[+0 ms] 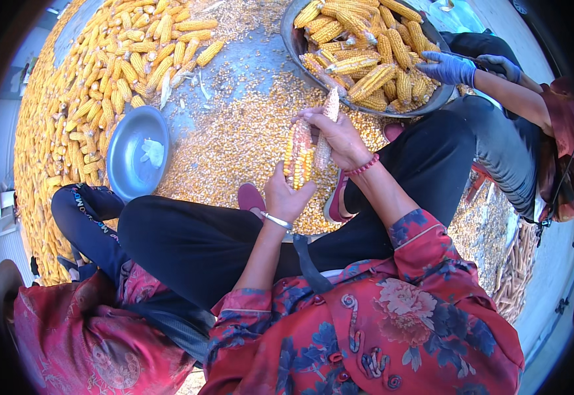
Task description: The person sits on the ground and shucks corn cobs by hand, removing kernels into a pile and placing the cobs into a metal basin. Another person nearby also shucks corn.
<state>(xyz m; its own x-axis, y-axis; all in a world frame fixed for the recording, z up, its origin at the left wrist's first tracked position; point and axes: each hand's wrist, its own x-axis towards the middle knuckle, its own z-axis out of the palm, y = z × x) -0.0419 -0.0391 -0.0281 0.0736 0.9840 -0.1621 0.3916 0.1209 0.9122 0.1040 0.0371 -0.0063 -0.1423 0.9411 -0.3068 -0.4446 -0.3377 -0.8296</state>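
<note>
My left hand point(287, 195) grips the lower end of a partly shelled corn cob point(298, 153); yellow kernels remain along its side and bottom, and its upper middle is bare and reddish. In my right hand point(338, 136) is a stripped corn cob point(327, 128), held upright beside the other, with the right fingers near the top of the partly shelled one. Loose kernels point(217, 148) cover the ground beyond and beneath both hands. Past my right hand stands a wide metal basin point(294, 49) heaped with unshelled ears of corn point(373, 81).
A grey bowl point(119, 163) holding a crumpled white item point(152, 152) stands left, beside a large heap of corn ears point(114, 74). A co-worker's gloved hand point(447, 68) is at the basin's right. Another person sits close at left. Bare cobs point(516, 276) lie piled at right.
</note>
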